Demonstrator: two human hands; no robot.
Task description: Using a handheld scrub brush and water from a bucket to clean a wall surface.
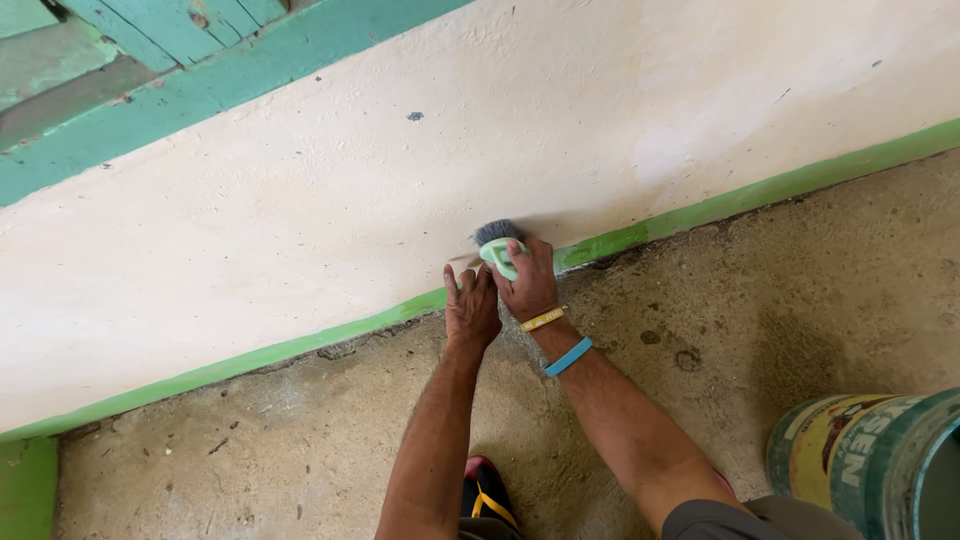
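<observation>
Both hands low at the wall base, just left of frame centre.

Right hand (528, 283): fingers wrapped tight round the pale green handle of a brush (499, 243). Dark grey bristles point to 12 o'clock and press on the cream wall (330, 190), right above the green skirting stripe (690, 212). Two wristbands on this arm: a yellow band (542, 320) nearer the hand, a blue band (568, 357) at 5 o'clock from it.

Left hand (470, 305): sits at 9 o'clock of the right hand, touching it. Fingers straight and close together, pointing to 12 o'clock, tips at the stripe. Palm faces down; cannot tell if it rests on the floor or only on the other hand. Holds nothing visible.

Brush location: at the wall-floor joint, at 12 o'clock of the right hand's knuckles, its head on the cream paint and its handle over the green stripe.

Surroundings:
- Bare concrete floor (780, 300), rough, with dark stains at 3 o'clock of the hands.
- Paint bucket (870, 460) at 4 o'clock, bottom right corner, well apart from the hands, cut off by the frame edge.
- Teal painted woodwork (200, 70) at 10 o'clock, above the cream wall.
- A shoe (485, 495) with red and yellow trim at 6 o'clock, between the forearms.
- Small dark spot on the wall at 11 o'clock of the brush.
</observation>
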